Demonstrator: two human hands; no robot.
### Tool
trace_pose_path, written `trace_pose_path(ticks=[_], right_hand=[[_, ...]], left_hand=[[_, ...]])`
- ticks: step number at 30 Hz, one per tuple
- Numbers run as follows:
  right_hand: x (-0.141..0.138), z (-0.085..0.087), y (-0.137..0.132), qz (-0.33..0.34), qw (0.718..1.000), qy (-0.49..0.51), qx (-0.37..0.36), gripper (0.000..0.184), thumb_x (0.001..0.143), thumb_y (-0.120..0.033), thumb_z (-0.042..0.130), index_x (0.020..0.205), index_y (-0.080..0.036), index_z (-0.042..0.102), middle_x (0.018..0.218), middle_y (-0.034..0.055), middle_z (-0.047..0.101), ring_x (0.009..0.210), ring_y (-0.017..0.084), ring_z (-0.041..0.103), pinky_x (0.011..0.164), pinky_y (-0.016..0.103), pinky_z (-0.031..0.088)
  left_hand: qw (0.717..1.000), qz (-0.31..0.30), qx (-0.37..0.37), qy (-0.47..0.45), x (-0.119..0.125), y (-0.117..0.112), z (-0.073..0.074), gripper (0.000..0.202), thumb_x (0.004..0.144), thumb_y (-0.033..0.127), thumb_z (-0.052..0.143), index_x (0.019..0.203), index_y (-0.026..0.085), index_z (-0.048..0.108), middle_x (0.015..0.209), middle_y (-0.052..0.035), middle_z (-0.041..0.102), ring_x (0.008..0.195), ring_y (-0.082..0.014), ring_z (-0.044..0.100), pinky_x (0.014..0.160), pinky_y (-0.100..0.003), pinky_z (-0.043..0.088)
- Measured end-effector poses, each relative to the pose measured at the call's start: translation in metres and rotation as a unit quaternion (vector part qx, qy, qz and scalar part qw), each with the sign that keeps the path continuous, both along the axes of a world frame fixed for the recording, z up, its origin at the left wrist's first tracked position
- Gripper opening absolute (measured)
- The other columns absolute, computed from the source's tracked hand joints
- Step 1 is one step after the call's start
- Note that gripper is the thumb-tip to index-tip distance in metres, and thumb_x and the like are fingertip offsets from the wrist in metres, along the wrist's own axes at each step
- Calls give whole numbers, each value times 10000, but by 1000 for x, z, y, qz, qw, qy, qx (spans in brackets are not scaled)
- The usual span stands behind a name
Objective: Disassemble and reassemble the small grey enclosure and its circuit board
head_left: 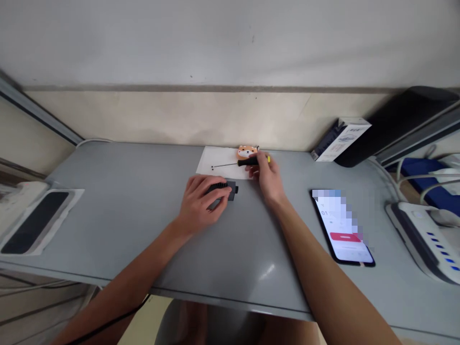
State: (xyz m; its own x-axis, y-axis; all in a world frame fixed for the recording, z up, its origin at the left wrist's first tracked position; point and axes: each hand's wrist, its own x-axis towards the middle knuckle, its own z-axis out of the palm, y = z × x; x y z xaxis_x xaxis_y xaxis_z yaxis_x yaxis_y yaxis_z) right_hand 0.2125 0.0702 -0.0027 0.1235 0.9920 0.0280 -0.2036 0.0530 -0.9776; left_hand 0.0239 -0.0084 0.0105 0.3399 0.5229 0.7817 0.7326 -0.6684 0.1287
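Your left grip clasps the block; your right grip clutches the screwdriver over the paper!

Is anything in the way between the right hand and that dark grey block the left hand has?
Nothing visible stands between the right hand, which holds the screwdriver, and the right end of the dark grey block. The left hand covers part of it, though.

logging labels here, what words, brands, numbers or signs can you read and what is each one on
"01" on the phone screen; the rest is pixelated or too small
Red button on it: lettering too small to read
Box: print too blurred to read
Screwdriver, dark block: nothing legible
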Motion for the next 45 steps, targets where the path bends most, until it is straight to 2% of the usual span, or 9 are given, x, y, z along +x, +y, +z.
trace_pose_path(ticks=[5,11,16,19,23,33,36,40,45], right_hand=[[-5,-3,-6,26,996,-79,36,572,855,-807,591,892,-237,630,683,-14,670,590,129,555,595,300,433],[-2,-3,-5,16,998,-60,9,513,885,-748,601,909,-238,645,710,-12,670,604,125,554,607,297,429],[0,1,-4,-20,999,9,-38,512,830,-744,655,856,-232,662,630,-16,638,546,122,511,552,286,403],[2,2,-2,-51,996,62,-50,524,786,-742,687,835,-220,682,592,-22,616,526,119,488,518,277,375],[6,3,1,-70,990,117,-44,493,772,-700,718,822,-211,675,593,-31,608,540,116,498,504,266,353],[10,4,2,-93,988,108,-52,425,775,-629,701,808,-206,677,577,-33,595,548,126,499,513,277,343],[9,4,2,-89,990,93,-55,392,797,-593,678,799,-201,685,560,-33,593,528,120,472,511,277,336],[8,4,0,-86,991,85,-52,357,819,-555,661,784,-201,689,566,-29,596,532,115,467,516,273,341],[10,4,0,-86,991,91,-47,327,839,-529,652,783,-207,678,591,-32,598,548,112,491,520,273,341]], left_hand=[[998,-36,-20,-36,-3,1,2,188,946,81,674,1018,254,689,1056,-15,797,906,-170,735,873,-358,547],[980,-54,-159,-105,-25,-6,3,237,946,127,620,1137,250,691,1293,-81,718,1219,-231,688,1073,-422,547],[906,-37,-324,-271,-42,-11,-7,222,922,317,732,1131,248,709,1117,-57,754,1049,-213,729,950,-359,604],[874,-37,-381,-299,-44,-9,-8,311,883,445,792,1104,230,747,1062,-65,775,980,-221,741,878,-347,620],[883,-35,-398,-245,-38,-3,-2,307,932,468,728,1121,229,769,1030,-63,779,910,-209,736,805,-339,617],[899,-1,-424,-107,-32,1,-4,298,999,470,639,1115,243,792,1083,-78,784,1047,-260,739,958,-459,617],[898,-21,-432,-81,-38,-2,-1,346,983,480,688,1233,250,755,1224,-95,763,1157,-275,723,1022,-466,604],[887,-73,-455,-33,-49,-14,5,770,802,444,908,1493,326,587,1491,-109,617,1355,-308,630,1129,-471,552],[882,-53,-468,-9,-49,-26,8,628,862,354,856,1443,358,615,1498,-82,588,1370,-281,609,1175,-475,512]])
